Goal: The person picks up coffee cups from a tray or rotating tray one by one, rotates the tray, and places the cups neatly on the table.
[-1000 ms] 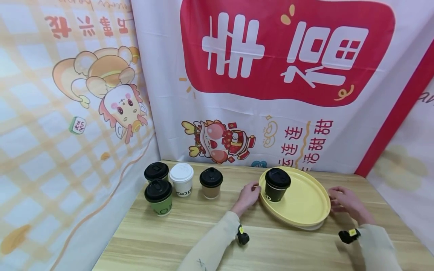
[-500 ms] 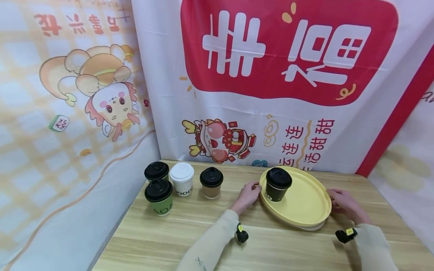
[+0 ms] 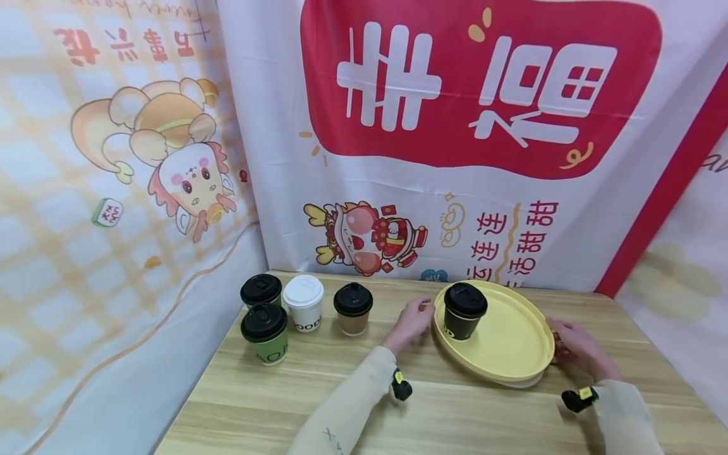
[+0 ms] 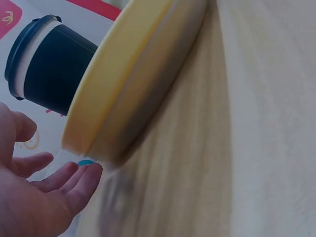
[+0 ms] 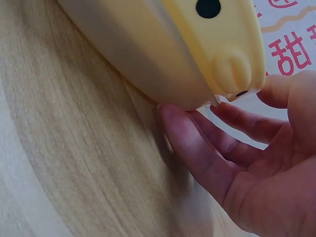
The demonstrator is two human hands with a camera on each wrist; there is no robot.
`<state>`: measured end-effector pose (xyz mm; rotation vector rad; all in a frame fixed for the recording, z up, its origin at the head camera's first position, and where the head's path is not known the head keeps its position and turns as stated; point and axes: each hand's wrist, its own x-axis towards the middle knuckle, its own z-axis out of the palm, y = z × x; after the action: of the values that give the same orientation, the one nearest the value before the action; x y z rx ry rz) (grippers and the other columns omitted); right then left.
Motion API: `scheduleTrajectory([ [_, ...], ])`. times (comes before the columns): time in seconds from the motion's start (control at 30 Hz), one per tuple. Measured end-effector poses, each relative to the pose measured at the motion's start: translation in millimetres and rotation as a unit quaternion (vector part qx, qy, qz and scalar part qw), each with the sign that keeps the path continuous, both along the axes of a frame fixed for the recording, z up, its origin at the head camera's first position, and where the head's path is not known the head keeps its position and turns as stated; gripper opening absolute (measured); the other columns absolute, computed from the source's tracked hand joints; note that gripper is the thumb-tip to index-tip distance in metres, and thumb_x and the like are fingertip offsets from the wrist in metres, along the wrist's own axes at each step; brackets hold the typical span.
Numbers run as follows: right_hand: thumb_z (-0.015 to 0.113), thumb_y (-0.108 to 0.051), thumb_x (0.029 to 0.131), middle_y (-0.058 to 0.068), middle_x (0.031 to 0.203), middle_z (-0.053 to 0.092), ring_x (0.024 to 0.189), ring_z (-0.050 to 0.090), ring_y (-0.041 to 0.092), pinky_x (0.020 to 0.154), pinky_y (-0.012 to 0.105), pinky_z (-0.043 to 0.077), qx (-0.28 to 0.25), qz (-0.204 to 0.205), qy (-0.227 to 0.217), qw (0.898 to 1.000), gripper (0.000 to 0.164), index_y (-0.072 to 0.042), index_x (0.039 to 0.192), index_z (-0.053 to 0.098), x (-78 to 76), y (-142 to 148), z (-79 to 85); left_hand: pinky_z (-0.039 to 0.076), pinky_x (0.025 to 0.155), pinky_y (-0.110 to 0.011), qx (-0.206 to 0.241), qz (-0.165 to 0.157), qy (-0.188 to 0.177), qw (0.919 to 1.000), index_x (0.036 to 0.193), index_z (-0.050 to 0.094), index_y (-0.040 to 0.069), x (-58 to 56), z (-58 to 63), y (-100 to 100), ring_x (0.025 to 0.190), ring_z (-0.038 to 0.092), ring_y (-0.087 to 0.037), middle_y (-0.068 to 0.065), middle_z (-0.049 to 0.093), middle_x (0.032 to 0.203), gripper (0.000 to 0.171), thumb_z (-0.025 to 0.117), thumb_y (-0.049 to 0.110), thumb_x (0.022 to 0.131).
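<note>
A round yellow tray [image 3: 512, 335] with a raised rim lies over a paler round base [image 5: 133, 54]. Near its left side stands a black paper coffee cup [image 3: 462, 321] with a black lid. My left hand [image 3: 413, 322] is just off the tray's left edge, fingers loosely spread and holding nothing; the left wrist view shows a gap between its fingertips and the rim. On the opposite side my right hand [image 3: 580, 344] touches the tray's edge, its fingers [image 5: 192, 143] extended against the side and its thumb by the rim. Part of that hand's contact is hidden.
Several lidded paper cups stand at the table's back left: a black-lidded one [image 3: 261, 291], a green one [image 3: 270, 344], a white one [image 3: 307, 309] and a brown one [image 3: 354, 319]. Printed cloth walls [image 3: 273, 164] bound the wooden table [image 3: 273, 404].
My left hand has drawn slightly away from the tray's left rim. My right hand has moved in a little against the right edge. The cups keep their places.
</note>
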<state>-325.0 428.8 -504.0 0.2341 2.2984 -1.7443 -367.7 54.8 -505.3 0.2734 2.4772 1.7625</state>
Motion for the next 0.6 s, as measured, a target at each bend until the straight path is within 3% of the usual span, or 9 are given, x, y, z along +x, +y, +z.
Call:
scheduleTrajectory([
  [0.27,0.036,-0.041,0.099,0.000,0.074,0.059,0.060,0.058,0.012,0.061,0.037,0.054,-0.010,0.012,0.001,1.000,0.063,0.010,0.134,0.029,-1.5,1,-2.8,0.046,0.091,-0.033,-0.040,-0.017,0.050,0.9978,0.131,0.052,0.014,-5.3,29.9,-6,0.107,0.058,-0.019,-0.006,0.061,0.119,0.042,0.044,0.035,0.095],
  [0.6,0.036,-0.040,0.099,-0.001,0.072,0.057,0.058,0.058,0.012,0.059,0.036,0.054,-0.028,0.026,0.014,0.999,0.059,0.011,0.129,0.034,1.1,3,-2.8,0.045,0.092,-0.030,-0.080,-0.044,0.114,0.9893,0.129,0.053,0.021,-7.3,76.7,6,0.110,0.055,-0.015,-0.002,0.058,0.123,0.045,0.048,0.046,0.092],
])
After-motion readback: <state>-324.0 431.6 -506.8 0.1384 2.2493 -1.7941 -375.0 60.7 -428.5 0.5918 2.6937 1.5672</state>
